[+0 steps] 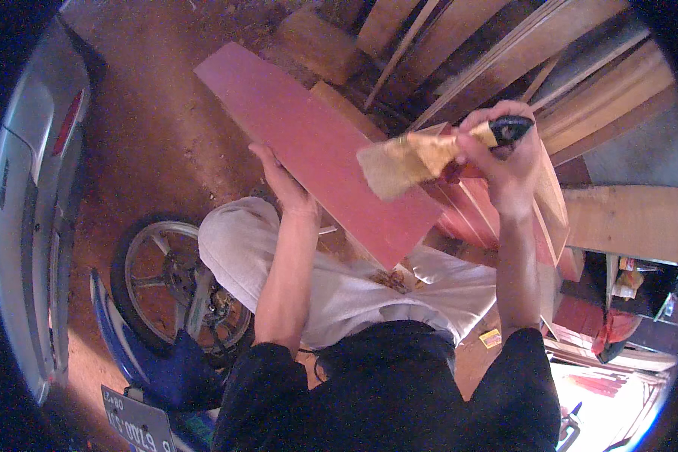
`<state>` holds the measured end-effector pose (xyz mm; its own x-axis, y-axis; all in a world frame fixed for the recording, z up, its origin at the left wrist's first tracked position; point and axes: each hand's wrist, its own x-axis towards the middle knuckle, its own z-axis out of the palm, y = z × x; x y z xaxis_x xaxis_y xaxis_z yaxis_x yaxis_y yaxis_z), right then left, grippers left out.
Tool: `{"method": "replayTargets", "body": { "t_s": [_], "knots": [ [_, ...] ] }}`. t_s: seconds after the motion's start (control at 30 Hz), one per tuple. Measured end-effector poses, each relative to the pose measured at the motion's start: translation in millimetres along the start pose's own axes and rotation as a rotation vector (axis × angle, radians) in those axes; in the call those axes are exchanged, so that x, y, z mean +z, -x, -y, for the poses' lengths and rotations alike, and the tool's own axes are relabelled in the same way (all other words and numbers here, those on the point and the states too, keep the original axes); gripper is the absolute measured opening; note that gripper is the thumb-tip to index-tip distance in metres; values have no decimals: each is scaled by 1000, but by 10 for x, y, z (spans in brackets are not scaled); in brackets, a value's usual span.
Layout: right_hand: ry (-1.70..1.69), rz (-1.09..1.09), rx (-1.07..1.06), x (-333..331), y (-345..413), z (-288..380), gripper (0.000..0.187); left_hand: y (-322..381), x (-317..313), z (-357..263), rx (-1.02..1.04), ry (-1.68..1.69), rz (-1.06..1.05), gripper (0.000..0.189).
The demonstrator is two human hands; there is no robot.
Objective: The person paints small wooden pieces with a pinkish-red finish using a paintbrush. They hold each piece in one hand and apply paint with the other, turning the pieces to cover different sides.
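Observation:
A long board with a reddish face (316, 147) slants across the view above my lap. My left hand (285, 181) holds it by its near left edge, with the thumb up along the side and the fingers hidden beneath. In my right hand (503, 152) is a wide paintbrush (395, 166) with pale bristles and a black-tipped handle. The bristles show over the right part of the board's face; whether they touch it I cannot tell. Under and beside my right forearm stand more red-faced wooden pieces (469, 206) with bare wood edges.
Planks (486, 62) lean at the upper right. A motorcycle wheel (164, 282) stands close to my left knee, and a silver car (28, 198) is at the far left. A small yellow box (490, 338) lies on the ground by my right elbow. Shelves (610, 282) hold small items at the right.

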<state>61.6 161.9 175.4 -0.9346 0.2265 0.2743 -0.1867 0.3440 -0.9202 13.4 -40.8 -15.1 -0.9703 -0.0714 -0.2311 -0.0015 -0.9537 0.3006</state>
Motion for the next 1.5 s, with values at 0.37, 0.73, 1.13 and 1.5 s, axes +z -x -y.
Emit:
{"method": "replayTargets", "body": {
  "t_s": [0.37,0.73,1.13,1.5],
  "knots": [
    [321,-114,-190,-15,-31,-157,44,77,66,59,-88,45,-11,60],
    [-207,532,119,-212,-182,-126,55,61,219,174,-154,56,26,69],
    [448,-88,-472,697,-1656,-643,46,92,422,292,-370,22,82,70],
    [325,-239,-313,945,-1778,-615,49,40,403,364,-453,-33,113,73]
  ]
}}
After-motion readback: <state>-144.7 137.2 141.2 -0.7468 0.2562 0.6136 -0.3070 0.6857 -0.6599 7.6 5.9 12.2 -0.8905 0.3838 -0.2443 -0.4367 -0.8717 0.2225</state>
